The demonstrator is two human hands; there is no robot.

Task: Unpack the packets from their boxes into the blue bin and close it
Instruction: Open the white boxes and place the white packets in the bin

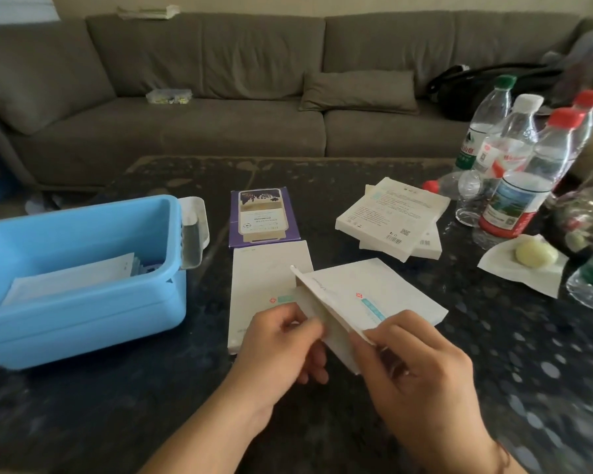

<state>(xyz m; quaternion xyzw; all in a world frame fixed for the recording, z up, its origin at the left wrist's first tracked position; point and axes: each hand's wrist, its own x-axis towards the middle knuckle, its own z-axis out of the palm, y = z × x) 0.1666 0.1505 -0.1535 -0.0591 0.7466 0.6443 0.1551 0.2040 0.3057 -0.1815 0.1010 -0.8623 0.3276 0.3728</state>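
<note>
Above dark table (425, 388), both hands' fingers grip white box (384, 295), open flap end toward person.

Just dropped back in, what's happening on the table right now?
A person is opening a flat white box: the right hand grips its near end while the left hand pinches the opened flap end. Another white box lies flat beneath it, a purple box behind. The blue bin on the left stands open with some white packets already inside. Two more white boxes are stacked further back.
</note>
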